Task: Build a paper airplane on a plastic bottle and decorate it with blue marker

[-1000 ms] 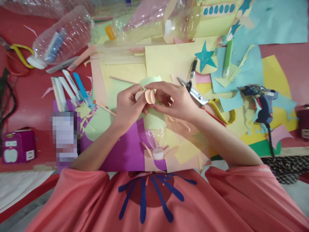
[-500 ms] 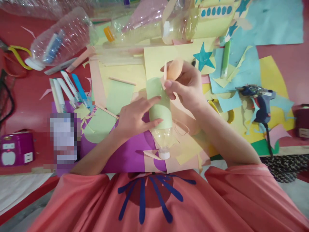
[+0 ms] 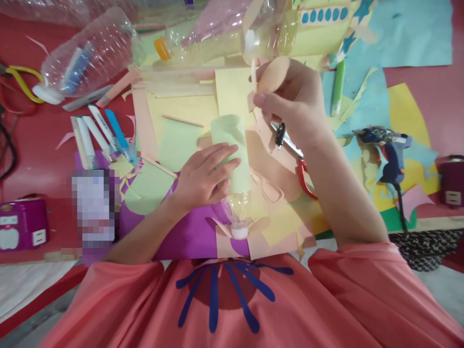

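Since the earlier frame, the right hand [image 3: 297, 96] has travelled toward the far edge of the bench [image 3: 39, 130], carrying the folded peach paper piece [image 3: 275, 75] with it. The scissors [image 3: 290, 142] and the black marker [image 3: 280, 135] now show beside the wrist. The left hand [image 3: 206, 176] has laid its fingers farther across the pale green paper wrap [image 3: 228, 128], and the bottle [image 3: 241, 205] beneath has shifted slightly left.

From where I stand, the bottle lies midway between the bench's left and right edges, its white cap [image 3: 239, 230] pointing at the near edge. The right hand pinches the peach piece between thumb and fingers, lifted above the bench and well apart from the bottle. The left hand is unclenched, fingers spread over the wrap; how hard it presses, I cannot tell.

Handling notes, in my judgement:

1. Steady the bottle with spread fingers. A round body may roll, and heavy pressure could dent the wrap.

2. Grip the peach piece at its narrow end only. Pressure on the rounded lobe could crease it.

3. Watch the right forearm: it passes over the scissors' handles and could drag them.

4. Keep the sleeve clear of the glue gun [image 3: 393, 152] near the right edge; treat its nozzle as hot.
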### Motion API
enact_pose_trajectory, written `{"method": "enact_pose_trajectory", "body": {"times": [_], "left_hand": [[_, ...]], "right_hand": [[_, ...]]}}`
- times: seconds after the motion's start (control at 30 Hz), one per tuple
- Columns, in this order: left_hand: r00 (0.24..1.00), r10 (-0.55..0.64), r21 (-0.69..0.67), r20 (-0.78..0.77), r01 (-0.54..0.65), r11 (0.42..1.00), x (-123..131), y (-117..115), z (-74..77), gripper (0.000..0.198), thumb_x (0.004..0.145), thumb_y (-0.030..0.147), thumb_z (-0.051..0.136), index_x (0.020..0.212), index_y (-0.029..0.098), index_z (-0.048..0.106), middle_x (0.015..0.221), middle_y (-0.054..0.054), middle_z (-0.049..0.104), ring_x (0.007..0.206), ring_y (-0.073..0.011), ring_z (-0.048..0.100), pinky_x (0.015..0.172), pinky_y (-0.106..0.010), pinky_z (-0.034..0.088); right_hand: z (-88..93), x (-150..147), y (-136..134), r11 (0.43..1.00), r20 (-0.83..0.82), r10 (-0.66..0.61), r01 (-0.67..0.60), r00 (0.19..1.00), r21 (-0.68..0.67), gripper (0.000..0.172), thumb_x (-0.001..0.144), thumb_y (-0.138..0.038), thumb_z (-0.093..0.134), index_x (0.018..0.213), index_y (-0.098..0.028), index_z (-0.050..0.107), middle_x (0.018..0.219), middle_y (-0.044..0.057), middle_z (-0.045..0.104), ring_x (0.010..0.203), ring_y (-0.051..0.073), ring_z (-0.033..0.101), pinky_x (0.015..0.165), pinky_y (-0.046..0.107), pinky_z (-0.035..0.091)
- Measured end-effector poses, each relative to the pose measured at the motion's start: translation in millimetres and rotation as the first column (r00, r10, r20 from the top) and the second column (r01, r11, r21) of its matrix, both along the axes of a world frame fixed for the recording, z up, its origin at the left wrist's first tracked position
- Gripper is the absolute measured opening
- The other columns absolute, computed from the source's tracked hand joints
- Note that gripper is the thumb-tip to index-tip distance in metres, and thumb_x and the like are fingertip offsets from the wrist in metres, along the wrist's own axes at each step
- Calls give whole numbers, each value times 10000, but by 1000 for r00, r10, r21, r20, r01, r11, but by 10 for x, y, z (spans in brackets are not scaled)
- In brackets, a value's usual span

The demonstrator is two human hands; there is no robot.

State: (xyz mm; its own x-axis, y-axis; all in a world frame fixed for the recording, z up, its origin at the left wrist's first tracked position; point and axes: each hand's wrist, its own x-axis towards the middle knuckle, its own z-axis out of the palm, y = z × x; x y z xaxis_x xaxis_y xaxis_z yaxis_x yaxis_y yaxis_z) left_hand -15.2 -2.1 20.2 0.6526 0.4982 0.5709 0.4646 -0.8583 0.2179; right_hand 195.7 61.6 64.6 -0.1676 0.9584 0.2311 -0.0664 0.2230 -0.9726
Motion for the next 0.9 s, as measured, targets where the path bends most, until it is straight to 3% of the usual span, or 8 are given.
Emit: {"method": "enact_pose_trajectory", "body": {"times": [0.13, 0.3, 0.5, 0.9], "left_hand": [[999, 40, -2, 25, -40, 999, -17, -7, -34, 387, 827, 189, 456, 1194, 232, 570, 1217, -98, 616, 1136, -247, 577, 928, -416, 504], [996, 64, -66, 56, -60, 996, -20, -39, -100, 399, 874, 276, 454, 1260, 267, 557, 1240, -94, 591, 1144, -258, 556, 963, -444, 477], [993, 118, -22, 29, -118, 993, -4, -41, -139, 380, 906, 358, 420, 1245, 274, 569, 1216, -97, 599, 1117, -250, 566, 947, -440, 479], [991, 123, 24, 47, -125, 992, 6, -34, -125, 379, 897, 339, 412, 1230, 259, 574, 1191, -90, 613, 1098, -238, 579, 891, -395, 506]], "right_hand": [[-22, -91, 27, 996, 111, 80, -83, 991, 24, 182, 722, -147, 687, 660, -190, 521, 789, -21, 637, 665, 48, 573, 629, 198, 486], [-4, -121, 64, 992, 306, 107, -122, 946, 31, 240, 750, -177, 689, 655, -199, 470, 857, 5, 643, 665, 58, 514, 573, 198, 440], [55, -156, 56, 977, 368, 156, -198, 917, 77, 273, 750, -149, 675, 627, -187, 434, 820, -3, 589, 637, 47, 474, 568, 194, 419], [92, -180, 30, 981, 442, 139, -185, 886, 62, 186, 707, -123, 701, 712, -185, 526, 784, -20, 610, 665, 71, 519, 613, 204, 458]]}}
